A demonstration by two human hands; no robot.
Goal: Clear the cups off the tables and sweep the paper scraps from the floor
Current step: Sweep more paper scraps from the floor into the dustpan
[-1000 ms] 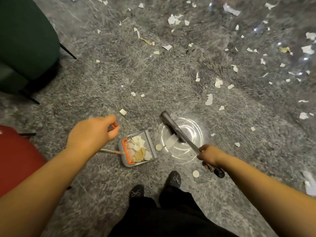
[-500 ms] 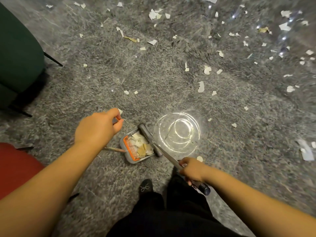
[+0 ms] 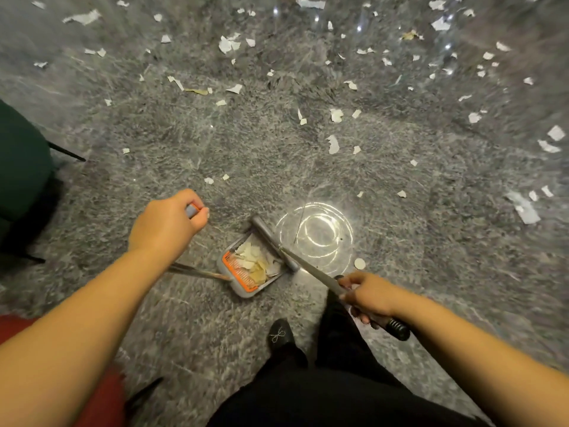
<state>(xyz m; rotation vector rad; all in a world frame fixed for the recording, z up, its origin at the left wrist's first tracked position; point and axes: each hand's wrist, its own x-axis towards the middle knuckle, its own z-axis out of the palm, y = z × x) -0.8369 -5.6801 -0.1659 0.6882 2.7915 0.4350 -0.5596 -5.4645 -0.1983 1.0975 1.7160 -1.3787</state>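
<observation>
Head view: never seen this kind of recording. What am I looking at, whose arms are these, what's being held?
There is no robot here. A person wears a wide-angle camera on the head, looking down at their own bare arms, black trousers and a black shoe.

The left hand grips the grey, orange-tipped top of a long thin dustpan handle. The grey dustpan with an orange comb edge sits on the floor, holding torn paper. The right hand grips a grey broom handle with a black ribbed end; the grey broom head rests at the pan's open edge.

White paper scraps lie scattered on the glossy grey marbled floor. A green chair stands left, something red bottom left.
</observation>
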